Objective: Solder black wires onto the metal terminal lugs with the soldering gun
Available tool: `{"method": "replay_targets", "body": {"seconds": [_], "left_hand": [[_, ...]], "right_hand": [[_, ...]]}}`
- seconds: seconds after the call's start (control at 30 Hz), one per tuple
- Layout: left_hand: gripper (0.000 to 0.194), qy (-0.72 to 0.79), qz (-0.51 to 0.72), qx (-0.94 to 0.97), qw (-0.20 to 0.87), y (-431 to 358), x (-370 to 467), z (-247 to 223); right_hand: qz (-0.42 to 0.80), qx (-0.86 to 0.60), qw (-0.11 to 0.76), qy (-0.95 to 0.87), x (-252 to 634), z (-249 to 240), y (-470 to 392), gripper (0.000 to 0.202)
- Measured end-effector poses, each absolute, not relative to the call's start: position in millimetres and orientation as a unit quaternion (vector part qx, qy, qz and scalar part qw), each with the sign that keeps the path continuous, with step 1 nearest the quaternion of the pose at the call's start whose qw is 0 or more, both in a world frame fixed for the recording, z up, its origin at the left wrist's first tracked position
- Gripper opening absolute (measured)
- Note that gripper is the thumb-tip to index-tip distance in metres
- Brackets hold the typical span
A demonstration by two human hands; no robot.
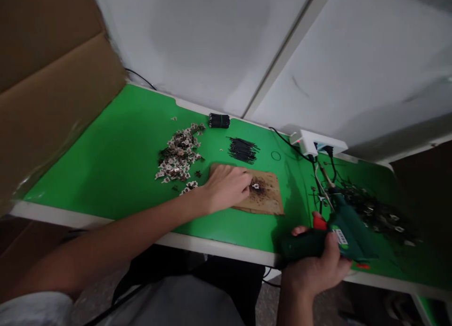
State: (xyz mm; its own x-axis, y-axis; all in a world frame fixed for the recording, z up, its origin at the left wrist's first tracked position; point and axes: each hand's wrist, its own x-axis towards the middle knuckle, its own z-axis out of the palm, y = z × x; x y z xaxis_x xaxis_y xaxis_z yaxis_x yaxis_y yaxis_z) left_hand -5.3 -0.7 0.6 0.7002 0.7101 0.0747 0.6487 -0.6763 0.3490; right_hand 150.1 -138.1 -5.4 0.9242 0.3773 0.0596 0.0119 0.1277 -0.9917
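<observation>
Looks partway done: one dark pile (372,208) at the right, maybe finished. Seemingly left: one heap of metal bits (178,156), too many to count, one loose bunch of wires (243,150), one tied bundle (219,120). Gripping one green soldering gun (353,232) in the right hand (325,264). Resting the curled left hand (229,184) on one brown board (270,204), beside one metal bit (255,187); cannot tell if pinching anything.

Big cardboard box (52,71) on the left, next to a green tabletop (102,147) with white wall panels (205,48) behind it. There's a white power strip (306,138) along the back edge, plus a thin green loop (276,151) lying nearby.
</observation>
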Motion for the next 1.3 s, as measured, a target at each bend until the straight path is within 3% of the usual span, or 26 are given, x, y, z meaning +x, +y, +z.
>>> {"method": "replay_targets", "body": {"seconds": [0.47, 0.67, 1.07, 1.3], "left_hand": [[0.020, 0.335, 0.118, 0.926, 0.125, -3, -5, -6], [0.019, 0.312, 0.167, 0.916, 0.188, -1, 2, -6], [0.021, 0.189, 0.190, 0.936, 0.229, 31, 125, 20], [0.025, 0.291, 0.130, 0.943, 0.094, 44, 27, 19]], "right_hand": [[0.095, -0.631, 0.755, -0.151, 149, -7, -136, 0.035], [0.049, -0.603, 0.784, -0.140, 155, -14, -135, 0.044], [-0.107, -0.515, 0.844, -0.109, 173, -27, -135, 0.021], [-0.030, -0.555, 0.826, -0.090, 164, -19, -133, 0.034]]}}
